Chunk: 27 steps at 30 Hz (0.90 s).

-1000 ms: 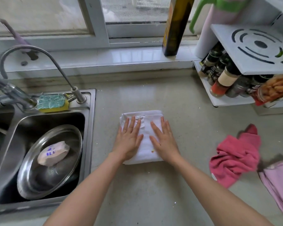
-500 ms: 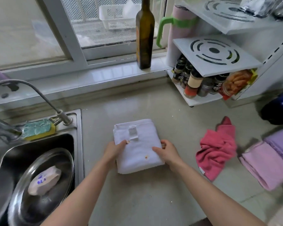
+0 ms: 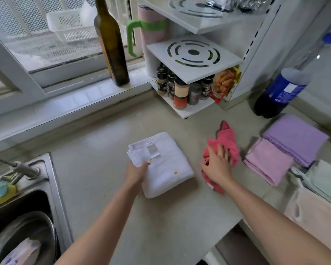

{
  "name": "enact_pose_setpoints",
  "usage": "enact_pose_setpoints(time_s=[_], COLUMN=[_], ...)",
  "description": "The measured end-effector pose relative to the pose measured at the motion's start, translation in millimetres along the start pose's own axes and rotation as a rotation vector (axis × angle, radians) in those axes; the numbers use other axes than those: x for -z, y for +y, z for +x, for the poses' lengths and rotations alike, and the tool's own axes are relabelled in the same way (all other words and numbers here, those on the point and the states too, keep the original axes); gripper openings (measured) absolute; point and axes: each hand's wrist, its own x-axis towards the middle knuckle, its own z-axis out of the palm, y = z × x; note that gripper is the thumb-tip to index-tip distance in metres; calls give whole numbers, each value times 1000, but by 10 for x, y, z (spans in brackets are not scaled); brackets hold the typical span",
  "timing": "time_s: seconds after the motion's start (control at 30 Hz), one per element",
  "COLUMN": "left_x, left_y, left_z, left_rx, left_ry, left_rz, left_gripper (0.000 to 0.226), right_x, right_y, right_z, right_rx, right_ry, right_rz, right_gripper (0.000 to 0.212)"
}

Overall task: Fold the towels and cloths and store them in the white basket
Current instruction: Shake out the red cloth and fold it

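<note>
Head view: left hand (image 3: 137, 174) grips white towel (image 3: 166, 165); right hand (image 3: 217, 165) spread on pink cloth (image 3: 226, 144) (crumpled), beside folded stack (image 3: 269, 159).

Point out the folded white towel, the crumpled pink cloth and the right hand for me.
folded white towel (image 3: 164, 161): head view, middle of its top face.
crumpled pink cloth (image 3: 226, 139): head view, upper bunched part.
right hand (image 3: 217, 164): head view, back of hand.

No readable text, white towel (image 3: 161, 163) tag too blurred

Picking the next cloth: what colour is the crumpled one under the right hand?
Pink-red cloth, seen in the head view.
</note>
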Motion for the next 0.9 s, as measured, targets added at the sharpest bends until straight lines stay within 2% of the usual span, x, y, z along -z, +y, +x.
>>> enact_pose_setpoints(time_s=[0.1, 0.17, 0.27, 0.3, 0.37, 0.43, 0.47, 0.57, 0.6, 0.73, 0.9], left_x=[-35, -72, -159, -196, -293, -429, -511, -815, -929, -1348, -1614], left_y=[22, 35, -4, -18, -13, 14, 38, 109, 133, 207, 245], left_z=[-63, -122, -168, -176, -204, -234, -255, -306, -321, -293, -253], left_rx=[-7, -9, -23, -24, -21, -15, -12, -28, -37, -53, -90], left_ry=[-36, -66, -92, -85, -72, -73, -84, -114, -126, -120, -113], left_rz=[51, 68, 35, 22, 25, 48, 55, 73, 71, 96, 148], left_gripper=[41, 28, 1, 5, 9, 9, 8, 14, 14, 7, 15], right_x=[-13, 37, 109, 152, 288, 521, 679, 1129, 1278, 1608, 1675], right_y=[162, 198, 311, 380, 509, 615, 645, 725, 765, 1003, 1134], right_z=[55, 78, 141, 176, 257, 308, 310, 280, 269, 327, 359], right_rx=[-15, 27, 124, 145, 181, 115, 33, -177, -209, -250, -239], right_ry=[-84, -37, -55, -40, 0, 86, 82, 3, 26, 85, 0], right_rz=[-94, -197, -320, -289, -47, 303, 506, 1254, 1376, 1435, 1501], right_gripper=[63, 59, 67, 66, 50, 27, 24, 38, 38, 25, 16])
